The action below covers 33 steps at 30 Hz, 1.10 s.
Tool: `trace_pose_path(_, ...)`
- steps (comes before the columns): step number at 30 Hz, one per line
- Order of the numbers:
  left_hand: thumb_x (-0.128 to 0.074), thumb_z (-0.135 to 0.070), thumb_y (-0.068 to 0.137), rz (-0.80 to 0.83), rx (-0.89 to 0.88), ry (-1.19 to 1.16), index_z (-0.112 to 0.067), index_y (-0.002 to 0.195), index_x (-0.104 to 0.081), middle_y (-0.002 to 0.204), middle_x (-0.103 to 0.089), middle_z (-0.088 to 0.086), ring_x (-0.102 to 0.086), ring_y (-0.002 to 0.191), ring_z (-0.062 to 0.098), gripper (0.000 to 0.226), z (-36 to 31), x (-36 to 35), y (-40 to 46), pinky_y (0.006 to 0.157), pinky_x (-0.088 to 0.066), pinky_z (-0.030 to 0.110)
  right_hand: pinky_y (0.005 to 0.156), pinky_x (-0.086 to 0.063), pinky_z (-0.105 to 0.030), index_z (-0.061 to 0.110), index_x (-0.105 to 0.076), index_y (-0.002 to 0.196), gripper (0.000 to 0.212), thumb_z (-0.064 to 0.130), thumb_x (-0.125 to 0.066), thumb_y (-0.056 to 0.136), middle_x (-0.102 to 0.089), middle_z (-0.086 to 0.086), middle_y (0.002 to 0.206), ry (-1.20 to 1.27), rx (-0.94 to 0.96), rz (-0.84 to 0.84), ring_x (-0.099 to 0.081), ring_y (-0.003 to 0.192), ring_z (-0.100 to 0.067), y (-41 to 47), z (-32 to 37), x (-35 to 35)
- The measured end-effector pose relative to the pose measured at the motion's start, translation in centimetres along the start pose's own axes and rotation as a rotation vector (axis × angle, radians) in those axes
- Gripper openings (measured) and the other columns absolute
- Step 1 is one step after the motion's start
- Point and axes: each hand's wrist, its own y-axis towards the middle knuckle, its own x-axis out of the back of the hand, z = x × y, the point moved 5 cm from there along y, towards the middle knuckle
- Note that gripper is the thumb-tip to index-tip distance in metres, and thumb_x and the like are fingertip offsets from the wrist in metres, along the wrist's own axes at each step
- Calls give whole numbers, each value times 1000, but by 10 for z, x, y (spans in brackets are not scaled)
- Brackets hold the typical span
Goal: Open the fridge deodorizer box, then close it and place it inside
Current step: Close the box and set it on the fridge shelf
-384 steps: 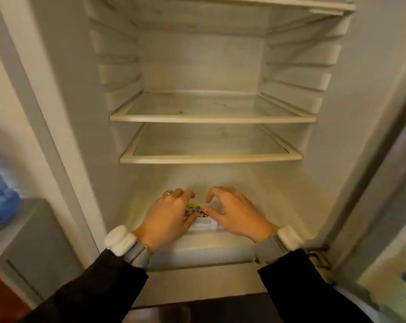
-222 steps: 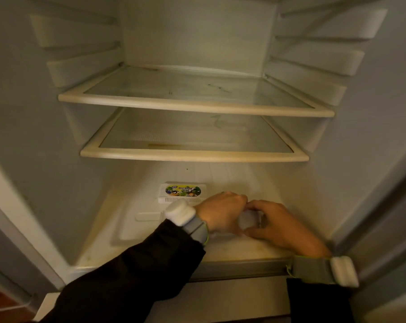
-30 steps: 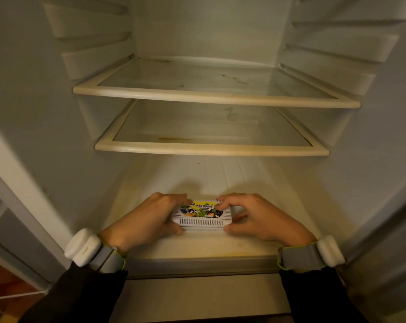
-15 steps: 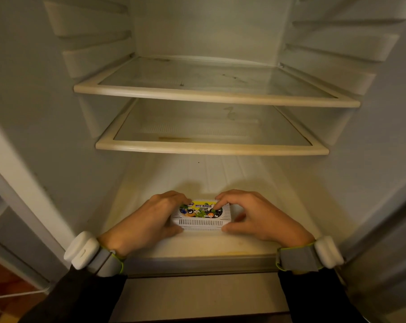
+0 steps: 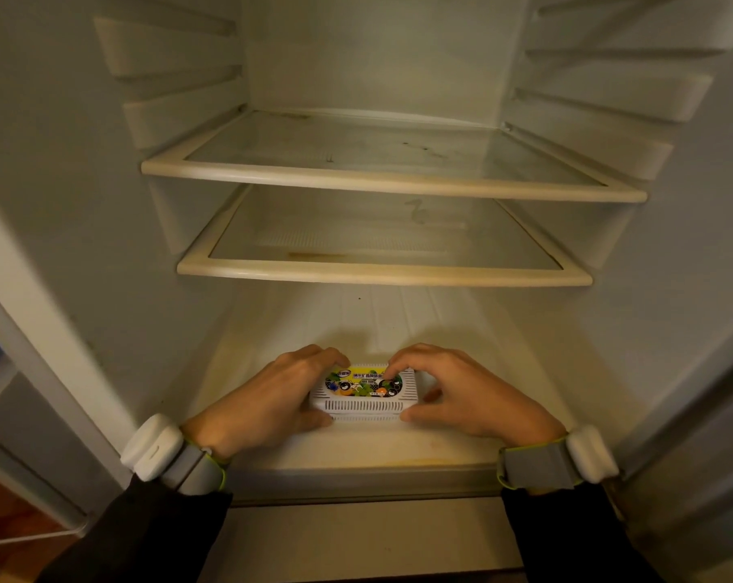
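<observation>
The deodorizer box (image 5: 362, 397) is a small white slotted case with a colourful label on its lid. It lies flat on the fridge floor (image 5: 398, 450), lid on. My left hand (image 5: 274, 393) grips its left end, thumb at the front lower corner. My right hand (image 5: 457, 393) holds the right end, with a fingertip pressing on the label and the thumb against the front right corner. The back of the box is hidden behind my fingers.
Two glass shelves with cream rims, the upper shelf (image 5: 390, 185) and the lower shelf (image 5: 381, 275), hang above the box. Ribbed side walls close in left and right. The fridge's front lip (image 5: 356, 477) runs below my wrists.
Both hands have slid the box a little deeper into the fridge. The right fingertips have moved onto the lid's label.
</observation>
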Motion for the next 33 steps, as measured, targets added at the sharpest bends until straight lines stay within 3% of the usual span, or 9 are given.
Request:
trace_pose_path(10, -75, -23, 76, -2, -2, -25, -34, 127, -40, 122, -49, -8, -50, 107, 10, 63, -2, -1, -3, 92, -45, 29, 72, -38, -10, 29, -61, 113, 45, 26, -81, 73, -57, 9, 121, -15, 7, 1, -53, 112, -8, 0, 0, 0)
trace_pose_path(18, -78, -28, 74, -43, -7, -61, -30, 117, -54, 112, -56, -8, -55, 100, 10, 49, 3, -1, -5, 82, -44, 20, 72, -38, -6, 27, -66, 107, 39, 25, -82, 72, -60, 8, 122, 19, -1, -31, -55, 111, -6, -2, -4, 0)
trace_pose_path(24, -74, -23, 79, -41, -10, -106, -22, 116, -60, 127, -58, 1, -53, 119, 14, 39, 2, 0, -11, 94, -42, 25, 75, -52, -18, 22, -71, 101, 31, 21, -83, 72, -61, 6, 129, 83, 9, -57, -57, 112, -5, -4, -7, -1)
trace_pose_path(27, -74, -20, 79, -55, -2, -89, -20, 117, -59, 129, -57, 2, -50, 123, 14, 40, 2, -2, -10, 96, -38, 17, 75, -55, -25, 18, -72, 101, 31, 19, -83, 72, -61, 5, 128, 115, 17, -57, -58, 104, 0, -4, -7, -1)
trace_pose_path(30, -74, -20, 79, -65, 23, -83, -22, 122, -59, 136, -54, 3, -48, 126, 16, 46, 3, -3, -12, 100, -36, 18, 73, -54, -22, 18, -72, 100, 30, 18, -84, 72, -60, 4, 128, 137, 13, -55, -58, 97, 8, -4, -11, -3)
trace_pose_path(33, -74, -24, 80, -86, 22, -97, -29, 128, -55, 145, -44, 5, -40, 134, 14, 52, 4, -3, -15, 108, -35, 25, 73, -54, -22, 19, -73, 97, 28, 18, -84, 71, -61, 3, 130, 151, 8, -66, -60, 104, -2, -5, -15, -6)
